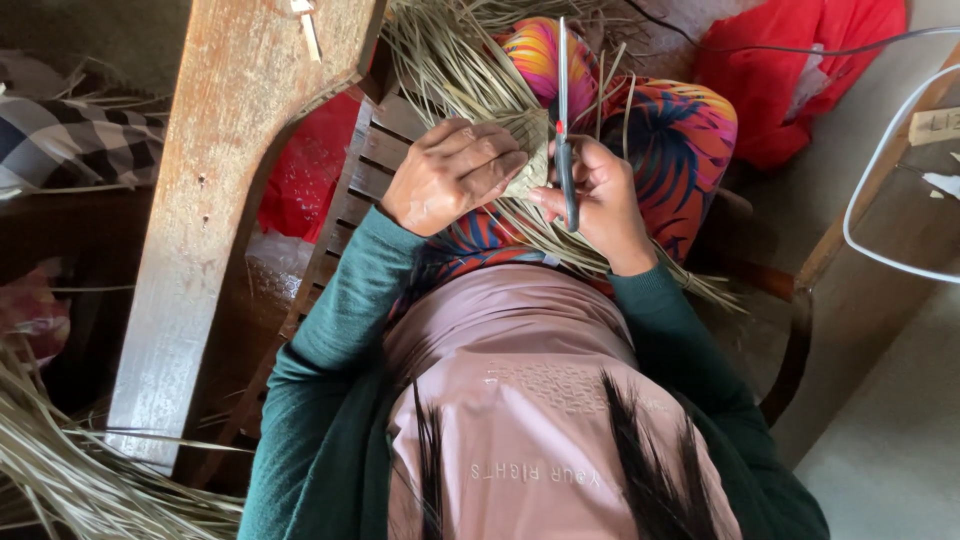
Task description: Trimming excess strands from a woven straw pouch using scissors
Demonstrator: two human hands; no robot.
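Note:
My left hand (450,175) grips a small woven piece of dry palm leaf (528,150) over my lap. Long loose leaf strips (450,60) fan out from it, upward and to the lower right. My right hand (600,205) holds a pair of scissors (563,120) upright, blades pointing away from me, right beside the woven piece. Both hands almost touch. Under them lies my bright patterned skirt (690,130).
A wooden beam (220,180) slants along the left. A slatted wooden seat (350,190) is below my left arm. More dry strips (60,470) pile at the lower left. Red cloth (790,70) and a white cable (870,190) lie to the right.

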